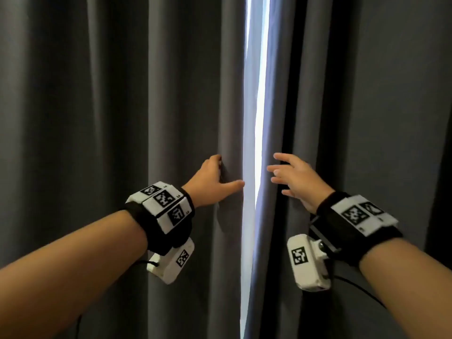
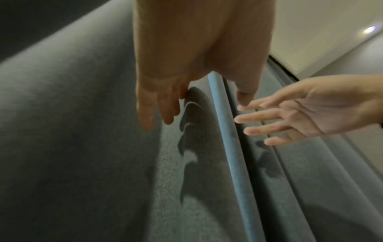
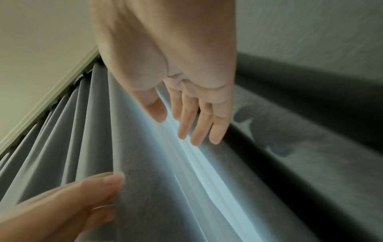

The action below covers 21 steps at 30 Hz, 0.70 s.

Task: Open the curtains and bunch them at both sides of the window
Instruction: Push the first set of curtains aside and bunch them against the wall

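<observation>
Nearest, the left hand [image 1: 215,182] grips the inner fold of the left curtain [image 1: 122,118], fingers tucked behind, thumb along its edge. The right hand [image 1: 296,179], fingers straight and spread, holds nothing, just before the right curtain [image 1: 367,106]. Beyond, a bright gap [image 1: 259,94] separates both curtains.

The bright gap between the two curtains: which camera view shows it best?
The head view: the gap runs from top to bottom between the left curtain and the right curtain. The right wrist view shows only a glowing strip under the right hand. The left wrist view shows folds, no light.
</observation>
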Each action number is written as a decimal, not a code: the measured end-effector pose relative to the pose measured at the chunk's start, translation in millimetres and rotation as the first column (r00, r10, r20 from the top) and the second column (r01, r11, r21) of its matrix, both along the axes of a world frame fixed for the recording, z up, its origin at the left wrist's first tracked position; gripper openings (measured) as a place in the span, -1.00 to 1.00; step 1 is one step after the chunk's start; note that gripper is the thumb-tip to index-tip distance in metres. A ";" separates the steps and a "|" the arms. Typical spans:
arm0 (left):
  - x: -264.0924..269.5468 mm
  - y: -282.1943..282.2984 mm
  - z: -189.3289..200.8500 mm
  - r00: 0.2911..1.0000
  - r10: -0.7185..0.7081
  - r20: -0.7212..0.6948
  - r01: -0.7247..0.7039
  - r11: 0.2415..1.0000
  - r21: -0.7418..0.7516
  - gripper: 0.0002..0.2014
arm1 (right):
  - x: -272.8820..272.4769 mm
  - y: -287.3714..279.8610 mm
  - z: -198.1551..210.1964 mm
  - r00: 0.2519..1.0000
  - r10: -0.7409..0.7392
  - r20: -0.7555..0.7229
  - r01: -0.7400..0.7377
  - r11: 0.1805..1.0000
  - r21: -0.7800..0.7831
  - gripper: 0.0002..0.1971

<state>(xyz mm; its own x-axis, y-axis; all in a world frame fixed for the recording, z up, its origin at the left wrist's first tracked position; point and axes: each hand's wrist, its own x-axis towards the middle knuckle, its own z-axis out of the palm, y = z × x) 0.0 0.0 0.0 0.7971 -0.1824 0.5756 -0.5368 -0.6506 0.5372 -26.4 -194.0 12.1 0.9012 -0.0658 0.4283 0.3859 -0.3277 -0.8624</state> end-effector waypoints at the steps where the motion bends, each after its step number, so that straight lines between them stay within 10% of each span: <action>1: 6.9 -0.6 2.5 1.000 0.006 -0.006 -0.006 1.000 0.027 -0.16 | 8.3 4.8 3.5 1.000 0.004 -0.013 -0.004 1.000 -0.024 -0.50; 13: 87.5 -54.6 -42.2 0.989 0.145 0.003 -0.143 0.979 -0.146 0.37 | 88.1 9.5 -6.2 1.000 0.013 0.001 -0.013 0.997 0.082 -0.45; 21: 124.8 -67.7 -45.9 0.936 0.310 0.167 -0.249 0.918 -0.309 0.00 | 99.9 -55.0 -4.3 0.999 -0.003 -0.033 0.004 1.000 0.029 -0.36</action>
